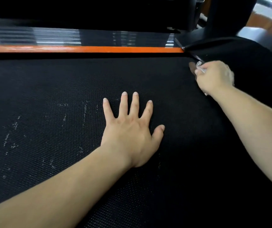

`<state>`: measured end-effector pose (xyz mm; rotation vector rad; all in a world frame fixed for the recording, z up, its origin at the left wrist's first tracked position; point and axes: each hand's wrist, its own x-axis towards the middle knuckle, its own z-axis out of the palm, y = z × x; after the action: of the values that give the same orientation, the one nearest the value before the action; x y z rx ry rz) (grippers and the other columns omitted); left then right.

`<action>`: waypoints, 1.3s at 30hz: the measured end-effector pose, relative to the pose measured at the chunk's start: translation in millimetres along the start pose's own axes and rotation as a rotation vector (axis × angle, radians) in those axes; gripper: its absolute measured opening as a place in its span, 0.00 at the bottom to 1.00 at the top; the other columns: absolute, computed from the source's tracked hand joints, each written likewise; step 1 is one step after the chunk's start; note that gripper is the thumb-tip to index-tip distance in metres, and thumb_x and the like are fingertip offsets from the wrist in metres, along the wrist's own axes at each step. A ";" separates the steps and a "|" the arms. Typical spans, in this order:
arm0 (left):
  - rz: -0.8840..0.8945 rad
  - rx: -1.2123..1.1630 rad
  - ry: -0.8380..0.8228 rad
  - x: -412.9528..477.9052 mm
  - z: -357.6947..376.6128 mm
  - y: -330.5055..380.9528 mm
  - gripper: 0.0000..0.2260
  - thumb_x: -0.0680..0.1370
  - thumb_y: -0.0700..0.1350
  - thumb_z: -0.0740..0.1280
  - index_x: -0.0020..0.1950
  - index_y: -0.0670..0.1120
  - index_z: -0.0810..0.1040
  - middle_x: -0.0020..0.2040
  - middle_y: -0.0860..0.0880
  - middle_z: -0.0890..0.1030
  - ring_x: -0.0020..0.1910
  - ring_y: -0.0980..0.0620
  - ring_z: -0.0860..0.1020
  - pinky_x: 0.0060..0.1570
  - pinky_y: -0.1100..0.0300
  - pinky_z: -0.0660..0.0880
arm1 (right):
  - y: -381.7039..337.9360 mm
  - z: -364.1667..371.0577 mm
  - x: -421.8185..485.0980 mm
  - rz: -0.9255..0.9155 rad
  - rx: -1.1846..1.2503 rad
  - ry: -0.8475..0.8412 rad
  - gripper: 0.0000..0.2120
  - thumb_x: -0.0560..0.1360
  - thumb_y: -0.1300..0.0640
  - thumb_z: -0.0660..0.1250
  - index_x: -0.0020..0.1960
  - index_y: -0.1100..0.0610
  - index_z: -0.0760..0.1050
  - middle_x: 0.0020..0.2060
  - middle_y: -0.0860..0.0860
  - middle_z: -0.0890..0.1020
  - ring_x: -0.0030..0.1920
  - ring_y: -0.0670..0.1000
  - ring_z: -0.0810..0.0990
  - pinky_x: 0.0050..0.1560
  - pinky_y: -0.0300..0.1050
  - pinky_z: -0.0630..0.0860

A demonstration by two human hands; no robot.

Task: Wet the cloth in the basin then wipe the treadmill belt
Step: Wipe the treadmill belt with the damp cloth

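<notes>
- Left hand [130, 130] lies flat on the treadmill belt [49, 89], fingers [123, 104] straight and spread wide, holding nothing.
- Right hand [214, 76] farther off, fingers curled round the white cloth [200, 66], at the belt's far corner by the orange rail [82, 49].

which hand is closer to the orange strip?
Right. The right hand, gripping the cloth, is beside the end of the orange strip; the left hand lies flat on the belt, farther off.

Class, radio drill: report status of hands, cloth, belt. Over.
Left hand flat on treadmill belt, fingers spread. Right hand grips cloth at belt's far right corner. White specks on belt's left side; nothing blocking.
</notes>
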<state>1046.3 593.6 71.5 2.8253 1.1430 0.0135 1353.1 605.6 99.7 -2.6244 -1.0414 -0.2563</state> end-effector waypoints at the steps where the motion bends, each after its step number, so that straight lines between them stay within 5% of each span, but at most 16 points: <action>1: 0.001 0.003 0.003 0.0 0.0 0.3 0.34 0.79 0.68 0.39 0.82 0.55 0.41 0.83 0.43 0.41 0.80 0.40 0.36 0.72 0.28 0.37 | 6.0 -1.6 -6.8 0.006 0.022 0.007 0.11 0.79 0.48 0.63 0.50 0.49 0.84 0.47 0.53 0.84 0.55 0.61 0.80 0.61 0.56 0.73; 7: -0.007 0.008 0.007 0.9 0.7 0.9 0.34 0.79 0.68 0.38 0.82 0.55 0.41 0.83 0.44 0.40 0.80 0.40 0.35 0.72 0.28 0.37 | -29.1 3.1 11.9 -0.006 0.190 -0.002 0.11 0.80 0.46 0.64 0.53 0.46 0.84 0.48 0.49 0.81 0.59 0.58 0.75 0.65 0.54 0.69; 11: -0.011 0.012 -0.001 0.7 0.1 0.7 0.34 0.79 0.69 0.38 0.82 0.55 0.40 0.83 0.44 0.39 0.80 0.41 0.34 0.72 0.29 0.37 | -28.6 5.9 19.5 -0.063 0.198 -0.062 0.11 0.78 0.45 0.64 0.45 0.46 0.83 0.45 0.46 0.83 0.55 0.55 0.78 0.63 0.52 0.67; 16: -0.009 0.004 -0.001 -0.2 0.5 0.3 0.34 0.79 0.68 0.38 0.82 0.55 0.41 0.83 0.44 0.40 0.80 0.40 0.35 0.72 0.29 0.37 | 6.6 -6.3 -16.6 -0.077 0.290 -0.112 0.07 0.76 0.45 0.68 0.47 0.44 0.84 0.38 0.46 0.84 0.43 0.54 0.83 0.55 0.57 0.79; 21: -0.012 -0.010 0.008 0.2 1.0 -0.1 0.34 0.79 0.69 0.39 0.82 0.55 0.42 0.83 0.44 0.41 0.81 0.40 0.36 0.72 0.29 0.37 | -15.8 6.2 10.1 -0.041 0.263 -0.019 0.10 0.75 0.41 0.67 0.53 0.41 0.83 0.51 0.46 0.84 0.57 0.57 0.79 0.62 0.57 0.74; 33: -0.016 0.008 -0.015 -2.6 0.7 3.0 0.34 0.79 0.68 0.39 0.82 0.55 0.45 0.83 0.44 0.44 0.81 0.41 0.39 0.73 0.29 0.39 | 52.1 -25.9 -78.7 -0.044 0.104 0.018 0.12 0.76 0.41 0.65 0.50 0.45 0.84 0.43 0.49 0.82 0.51 0.58 0.80 0.60 0.58 0.74; 39: 0.035 -0.087 -0.040 -45.9 -10.2 15.5 0.33 0.80 0.66 0.41 0.83 0.54 0.46 0.83 0.45 0.43 0.81 0.42 0.38 0.76 0.36 0.37 | 10.2 -9.4 -37.2 -0.001 0.154 0.010 0.11 0.77 0.42 0.66 0.56 0.40 0.82 0.59 0.49 0.80 0.63 0.59 0.72 0.63 0.54 0.68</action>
<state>1023.6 551.5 84.3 2.7559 1.0588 0.0082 1332.8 571.6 96.2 -2.4829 -1.0166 -0.1815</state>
